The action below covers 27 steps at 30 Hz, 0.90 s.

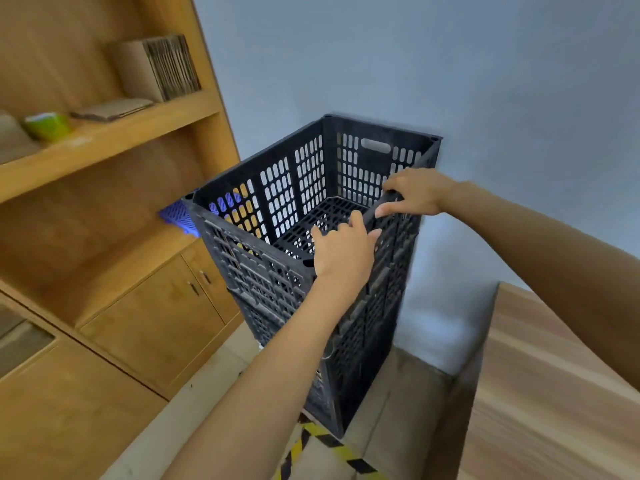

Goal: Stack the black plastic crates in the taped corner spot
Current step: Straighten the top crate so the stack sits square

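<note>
1. Crates [304,306] of black perforated plastic stand as a tall stack against the grey wall [450,81], rising from the floor beside the wooden shelving unit [114,140]. Lower tiers are visible down the stack's near side, though where one crate ends and the next begins is hard to count.
2. Top crate [294,188] sits open and empty at the head of the stack, its slotted walls and grid floor in plain sight. Its edges appear to line up with the crates beneath, so it looks seated or nearly so.
3. Wooden table [554,393] lies to the right of the stack, near but apart from it.
4. Yellow-and-black tape [329,445] marks the floor just in front of the stack's base, so the stack appears to stand in the taped corner spot.
5. Right hand [414,194] is curled over the top crate's right rim, fingers closed around the edge in a firm hold.
6. Left hand [343,252] rests at the top crate's near right corner, fingers bent over the rim; it seems to grip there, though the palm hides the contact.
7. Judged progress: most of the stacking looks done. What seems left is a last squaring of the top crate and letting go. Whether more crates wait elsewhere cannot be told, as none show outside the stack.
8. Blue plastic basket [180,216] peeks out on a shelf behind the stack's left side, and a green bowl [48,124] sits on the shelf above.
</note>
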### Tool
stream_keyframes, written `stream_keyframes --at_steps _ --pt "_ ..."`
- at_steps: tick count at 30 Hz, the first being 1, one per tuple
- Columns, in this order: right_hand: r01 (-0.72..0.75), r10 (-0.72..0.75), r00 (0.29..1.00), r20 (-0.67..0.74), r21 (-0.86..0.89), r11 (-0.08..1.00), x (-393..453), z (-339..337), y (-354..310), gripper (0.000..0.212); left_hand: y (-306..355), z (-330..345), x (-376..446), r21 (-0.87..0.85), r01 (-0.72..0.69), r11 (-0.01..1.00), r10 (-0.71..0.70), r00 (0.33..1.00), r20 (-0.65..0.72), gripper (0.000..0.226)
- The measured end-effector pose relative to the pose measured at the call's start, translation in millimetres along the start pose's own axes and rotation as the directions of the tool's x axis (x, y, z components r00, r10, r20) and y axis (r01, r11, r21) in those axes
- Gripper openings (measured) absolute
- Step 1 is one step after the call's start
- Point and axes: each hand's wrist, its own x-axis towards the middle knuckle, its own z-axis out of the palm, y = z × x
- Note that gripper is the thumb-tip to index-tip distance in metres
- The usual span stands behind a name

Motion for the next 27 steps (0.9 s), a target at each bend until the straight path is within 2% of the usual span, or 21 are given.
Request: stream_keyframes --at_steps 2,5,13,19,24,27 --pt "-0.006 0.009 0.998 -0.059 0.047 0.999 -1.6 5.9 -2.3 0.093 -2.7 1.1 1.0 0.014 -0.019 1.000 0.020 0.999 -0.032 0.058" --pt "-0.004 0.012 0.993 -0.121 0.069 0.998 -3.4 10.1 -4.2 0.092 -5.4 3.7 1.6 0.024 -0.043 0.999 0.045 0.997 -0.069 0.057" --pt "-0.033 0.040 0.986 -0.164 0.050 0.998 -6.6 9.4 -7.5 0.095 -12.9 9.1 0.0 0.063 -0.110 0.992 0.118 0.980 -0.157 0.053" --pt "-0.069 0.070 0.982 -0.177 0.007 0.998 -9.3 4.6 -23.1 0.076 -34.8 10.3 -5.1 0.104 -0.175 0.979 0.193 0.960 -0.201 0.053" --pt "-0.130 0.127 0.965 -0.228 -0.001 0.991 -16.2 6.8 -51.8 0.074 -62.8 12.0 -15.0 0.152 -0.216 0.965 0.248 0.938 -0.241 0.053" --pt "-0.175 0.163 0.962 -0.217 -0.035 0.984 -23.7 5.8 -61.1 0.081 -70.9 12.0 -18.9 0.130 -0.266 0.955 0.291 0.923 -0.251 0.053"
